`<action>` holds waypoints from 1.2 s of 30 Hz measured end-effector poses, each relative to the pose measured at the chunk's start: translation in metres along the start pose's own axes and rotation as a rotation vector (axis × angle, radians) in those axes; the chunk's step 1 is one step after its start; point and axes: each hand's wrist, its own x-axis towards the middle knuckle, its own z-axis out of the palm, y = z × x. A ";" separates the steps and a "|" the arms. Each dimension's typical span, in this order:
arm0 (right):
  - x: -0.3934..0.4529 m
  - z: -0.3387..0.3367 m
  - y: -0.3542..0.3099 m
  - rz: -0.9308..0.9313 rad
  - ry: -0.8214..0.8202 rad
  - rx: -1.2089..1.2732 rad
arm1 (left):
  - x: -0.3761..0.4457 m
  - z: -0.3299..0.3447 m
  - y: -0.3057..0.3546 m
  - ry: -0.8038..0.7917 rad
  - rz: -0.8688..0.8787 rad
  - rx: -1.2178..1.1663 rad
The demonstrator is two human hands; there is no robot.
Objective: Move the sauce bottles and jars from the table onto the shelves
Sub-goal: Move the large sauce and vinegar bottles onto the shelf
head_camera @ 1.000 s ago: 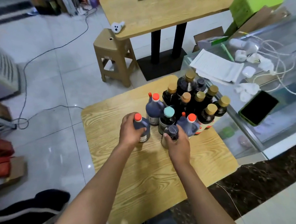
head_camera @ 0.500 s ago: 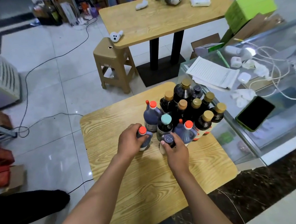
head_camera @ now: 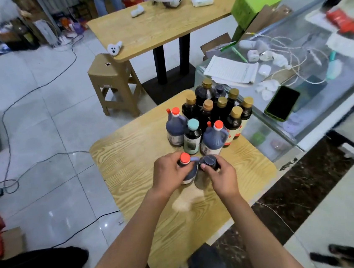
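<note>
I am gripping two bottles at once over the near table (head_camera: 130, 160): my left hand (head_camera: 168, 176) is wrapped around a red-capped bottle (head_camera: 186, 167), and my right hand (head_camera: 222, 176) is closed around the neck of a dark-capped bottle (head_camera: 208, 162). The two are touching each other, apart from the main cluster of bottles (head_camera: 209, 117) standing at the table's far edge. I am judging the job barely begun: roughly a dozen bottles are waiting there, and no shelves are showing in view, so I cannot tell how many are already stocked.
</note>
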 end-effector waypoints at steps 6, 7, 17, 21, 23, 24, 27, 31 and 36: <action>-0.065 -0.067 -0.038 0.027 0.222 0.177 | -0.030 -0.023 0.046 -0.055 0.048 -0.305; -0.078 -0.079 -0.046 0.020 0.273 0.209 | -0.032 -0.027 0.057 -0.108 0.072 -0.336; -0.203 -0.186 -0.096 -0.145 0.576 0.263 | -0.092 -0.010 0.205 -0.492 0.236 -0.592; -0.257 -0.250 -0.103 -0.205 0.743 0.489 | -0.128 0.002 0.278 -0.597 0.297 -0.662; -0.286 -0.288 -0.104 -0.240 0.821 0.628 | -0.150 0.013 0.317 -0.647 0.293 -0.712; -0.301 -0.307 -0.104 -0.256 0.854 0.683 | -0.161 0.019 0.336 -0.673 0.286 -0.728; -0.341 -0.364 -0.100 -0.304 0.927 0.783 | -0.196 0.042 0.393 -0.765 0.315 -0.771; -0.398 -0.440 -0.092 -0.344 1.011 0.705 | -0.256 0.084 0.473 -0.864 0.429 -0.764; -0.468 -0.528 -0.077 -0.417 1.081 0.556 | -0.336 0.132 0.569 -0.950 0.601 -0.785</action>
